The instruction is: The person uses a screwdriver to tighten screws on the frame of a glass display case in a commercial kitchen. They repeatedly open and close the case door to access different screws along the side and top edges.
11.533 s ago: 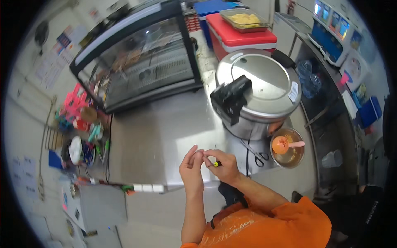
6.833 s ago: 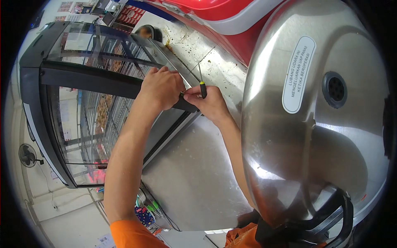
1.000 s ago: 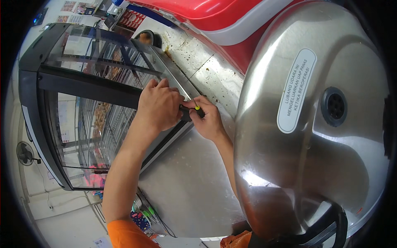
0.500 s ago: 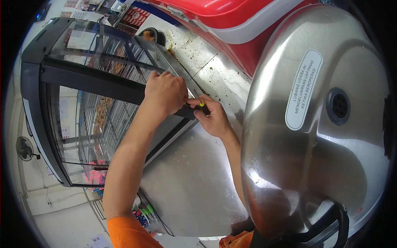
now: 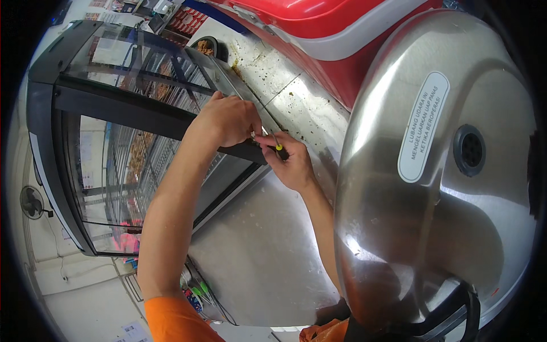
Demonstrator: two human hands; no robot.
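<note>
A glass display cabinet with a black frame (image 5: 122,108) fills the left side, and both my hands are at the near end of its black bar. My left hand (image 5: 228,121) is closed over that bar, its fingertips pinched around something small and pale that I cannot make out. Just to its right, my right hand (image 5: 292,164) grips a screwdriver (image 5: 280,149) with a black and yellow handle. The metal shaft slants up and away beside the cabinet edge. My right thumb and forefinger reach close to the left fingertips.
A large domed steel lid (image 5: 393,228) with a round vent stands close on my right. Beyond it is a red and white box (image 5: 336,45). Crumbs and stains lie on the steel counter (image 5: 268,245). A dark bowl of brown food (image 5: 205,47) sits behind the cabinet.
My left hand has turned and lowered slightly, showing its fingertips and a small pale thing. The right hand has barely shifted and keeps the screwdriver.
</note>
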